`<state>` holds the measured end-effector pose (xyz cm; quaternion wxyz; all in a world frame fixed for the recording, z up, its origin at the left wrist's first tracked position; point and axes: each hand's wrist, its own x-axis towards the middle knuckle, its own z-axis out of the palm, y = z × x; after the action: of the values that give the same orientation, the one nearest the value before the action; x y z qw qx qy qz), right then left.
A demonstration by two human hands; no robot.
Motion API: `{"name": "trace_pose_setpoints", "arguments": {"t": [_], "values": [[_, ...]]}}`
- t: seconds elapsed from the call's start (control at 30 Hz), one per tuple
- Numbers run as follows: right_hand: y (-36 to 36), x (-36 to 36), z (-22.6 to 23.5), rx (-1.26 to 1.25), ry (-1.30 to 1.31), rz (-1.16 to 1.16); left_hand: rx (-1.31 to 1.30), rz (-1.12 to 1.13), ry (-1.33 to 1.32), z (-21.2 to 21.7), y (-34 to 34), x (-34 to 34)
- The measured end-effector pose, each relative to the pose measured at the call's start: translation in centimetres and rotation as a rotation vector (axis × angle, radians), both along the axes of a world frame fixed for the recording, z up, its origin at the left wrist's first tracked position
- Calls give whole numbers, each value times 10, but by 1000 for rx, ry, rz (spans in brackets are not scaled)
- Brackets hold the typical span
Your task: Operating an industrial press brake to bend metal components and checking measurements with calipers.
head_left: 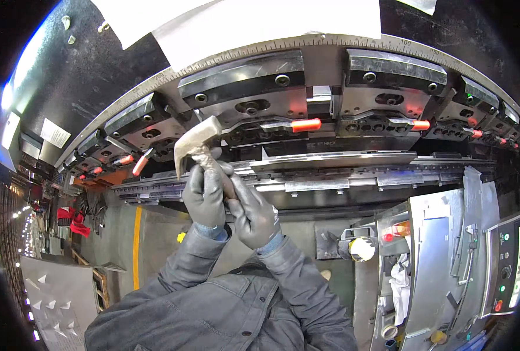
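Note:
A claw hammer [198, 140] is held up in front of me, its worn metal head on top and its claw curving down to the left. My gloved left hand [204, 198] closes round the handle just below the head. Lower on the same handle, my gloved right hand [253, 215] is wrapped too, hiding much of it. Behind the hammer runs a press brake's tool clamp row [251, 108] with orange-tipped levers [305, 125]. Beneath that, the lower die rail [342, 178] crosses the view, with a flat metal strip [336, 159] along it.
At right stands a cabinet [429, 251] with metal strips and a white cloth [399, 286], beside a control panel [505, 263]. A sheet with small bent metal pieces [55, 304] lies at lower left. Near the floor's yellow line [137, 245] hang red-and-black gloves [72, 219].

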<state>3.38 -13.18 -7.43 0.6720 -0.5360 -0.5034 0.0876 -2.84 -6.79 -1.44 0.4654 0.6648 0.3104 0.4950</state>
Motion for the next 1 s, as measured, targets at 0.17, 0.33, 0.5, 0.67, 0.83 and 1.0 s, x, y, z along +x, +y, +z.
{"name": "trace_pose_setpoints", "arguments": {"t": [0.17, 0.33, 0.5, 0.67, 0.83, 1.0], "values": [[11, -16, -9, 116, 17, -77, 102, 29, 12, -10, 7, -2], [16, -7, -8, 212, 74, -128, 108, 41, -11, -7, 7, -4], [11, -12, 4, 69, 33, 15, 66, 85, -76, 0, 6, -5], [21, -16, -11, 186, 54, -58, 277, 90, 61, -1, 7, 4], [25, -9, -15, 285, 80, -139, 364, 91, 145, -1, 6, 20], [20, -18, -7, 187, 48, -27, 139, 109, 19, 1, 3, -4]]}}
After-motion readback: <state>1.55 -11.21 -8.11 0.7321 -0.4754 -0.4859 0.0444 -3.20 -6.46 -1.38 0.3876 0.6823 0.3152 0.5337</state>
